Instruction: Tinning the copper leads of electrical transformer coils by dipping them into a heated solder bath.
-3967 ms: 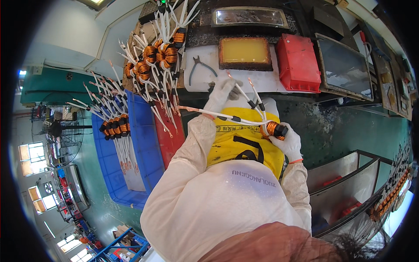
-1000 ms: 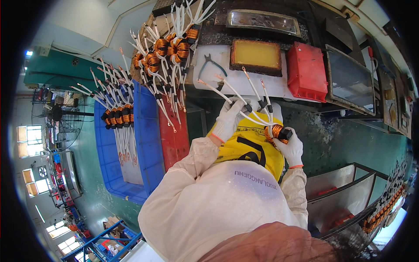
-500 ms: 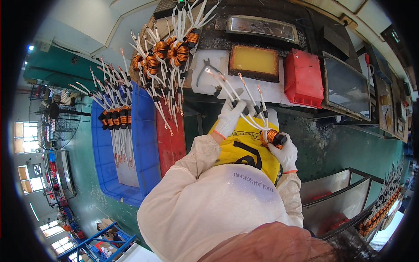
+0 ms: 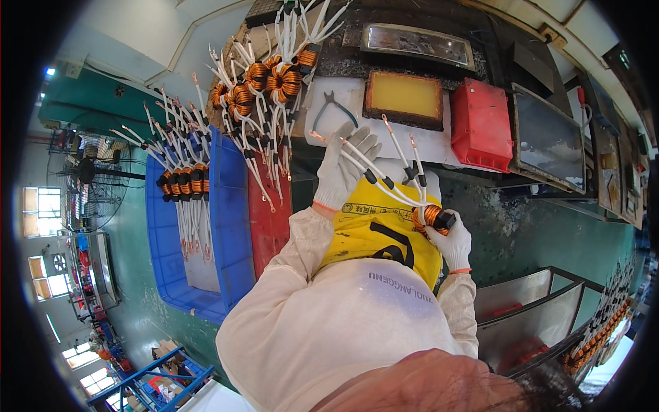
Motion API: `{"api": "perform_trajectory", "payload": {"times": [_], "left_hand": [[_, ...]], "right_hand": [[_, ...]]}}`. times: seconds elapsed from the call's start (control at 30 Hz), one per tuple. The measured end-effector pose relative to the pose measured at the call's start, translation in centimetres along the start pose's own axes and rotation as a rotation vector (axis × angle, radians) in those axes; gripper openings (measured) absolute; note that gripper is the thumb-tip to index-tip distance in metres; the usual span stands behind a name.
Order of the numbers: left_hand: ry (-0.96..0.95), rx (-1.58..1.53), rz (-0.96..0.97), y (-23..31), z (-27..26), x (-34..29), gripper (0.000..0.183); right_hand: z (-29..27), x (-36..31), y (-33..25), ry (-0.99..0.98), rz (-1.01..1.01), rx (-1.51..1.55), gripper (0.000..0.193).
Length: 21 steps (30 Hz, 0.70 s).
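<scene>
My right hand (image 4: 454, 242) grips a toroidal coil (image 4: 424, 218) wound with copper wire, over the yellow apron on my lap. Several white leads (image 4: 373, 170) with black sleeves and bare copper ends fan out from it toward the bench. My left hand (image 4: 335, 173), in a white glove, is open with its fingers stretched out beside the lead ends. Two leads cross near its fingers; whether they touch is unclear. Just beyond those fingertips, cutting pliers (image 4: 331, 104) lie on the white bench surface.
A yellow-filled tray (image 4: 403, 96), a red bin (image 4: 482, 125) and a long metal tray (image 4: 419, 47) stand on the bench. More coils (image 4: 283, 84) are heaped at its left, above a red board (image 4: 264, 230). A blue crate (image 4: 230, 226) holds further coils. Metal-framed carts (image 4: 549, 302) stand at right.
My left hand has let go of the leads, moved slightly left and spread its fingers. The right hand still holds the coil in nearly the same place.
</scene>
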<state>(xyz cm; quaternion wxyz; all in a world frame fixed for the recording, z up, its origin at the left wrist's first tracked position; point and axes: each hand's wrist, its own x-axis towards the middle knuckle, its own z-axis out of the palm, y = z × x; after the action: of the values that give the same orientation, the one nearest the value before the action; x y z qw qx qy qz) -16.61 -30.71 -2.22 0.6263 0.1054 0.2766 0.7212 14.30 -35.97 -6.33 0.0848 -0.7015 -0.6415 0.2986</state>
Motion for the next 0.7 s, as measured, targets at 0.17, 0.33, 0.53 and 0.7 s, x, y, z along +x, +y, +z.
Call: {"api": "perform_trajectory", "payload": {"times": [0.17,0.33,0.53,0.7], "left_hand": [[-0.049,-0.178,-0.02,-0.5,-0.2,0.1,0.038],[0.017,-0.163,-0.017,-0.2,-0.2,0.1,0.029],[-0.03,-0.022,-0.112,0.4,-1.4,1.8,0.029],[0.21,0.011,-0.146,-0.7,-0.8,0.8,0.031]], "right_hand": [[-0.2,0.0,0.2,-0.006,0.034,0.06,0.062],[-0.1,0.1,0.3,-0.008,0.017,0.048,0.062],[-0.1,-0.3,0.0,0.005,-0.015,0.035,0.062],[0.7,-0.8,0.0,0.148,-0.077,-0.026,0.064]]}}
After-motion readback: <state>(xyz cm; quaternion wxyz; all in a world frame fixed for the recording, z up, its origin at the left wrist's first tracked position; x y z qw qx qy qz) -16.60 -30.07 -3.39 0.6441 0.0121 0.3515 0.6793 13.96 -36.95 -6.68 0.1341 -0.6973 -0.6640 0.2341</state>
